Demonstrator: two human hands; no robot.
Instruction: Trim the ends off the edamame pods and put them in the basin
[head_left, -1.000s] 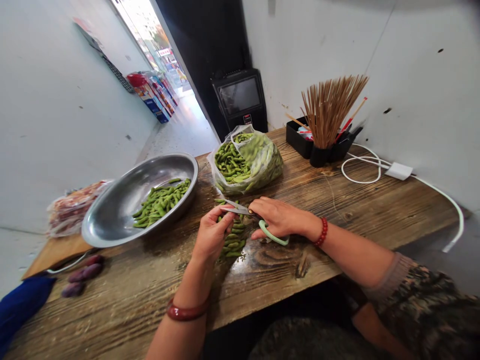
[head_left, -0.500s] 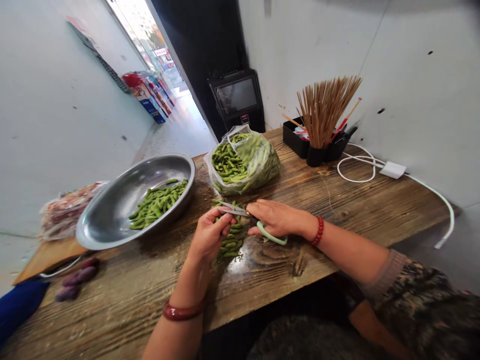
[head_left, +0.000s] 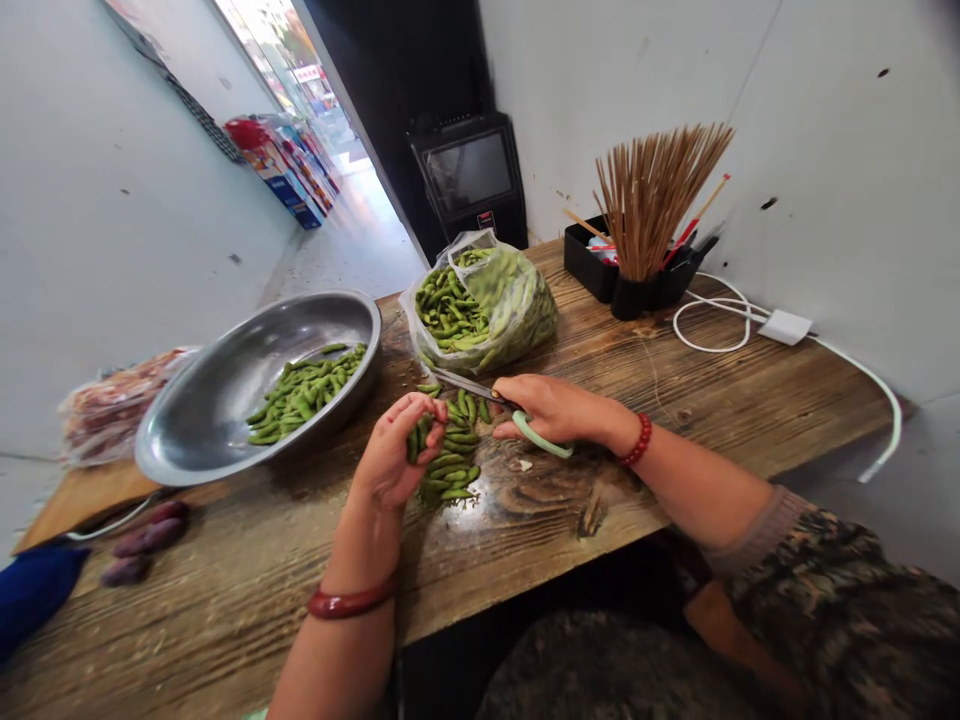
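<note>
My right hand (head_left: 559,410) is closed round a pair of scissors (head_left: 544,438) with pale green handles, its blades pointing left over the table. To the left of the blades, my left hand (head_left: 391,455) has its fingers curled in, with green edamame pods (head_left: 415,440) showing within them. Part of what it grips is hidden by the fingers. Between and below the hands lies a small pile of loose edamame pods (head_left: 454,465). Behind the scissors stands a clear plastic bag (head_left: 525,310) full of pods. At left a steel basin (head_left: 202,400) contains more pods.
The wooden table (head_left: 510,560) carries a black holder (head_left: 589,265) of thin wooden sticks (head_left: 652,200) at the back right. Beside it lies a white cable (head_left: 862,370). Several purplish oblong items (head_left: 154,535) and a bagged reddish item (head_left: 120,410) are at far left.
My left hand has drawn away from the scissor blades, leftward and slightly down. My right hand stays near the same spot with the scissors. The view has shifted slightly.
</note>
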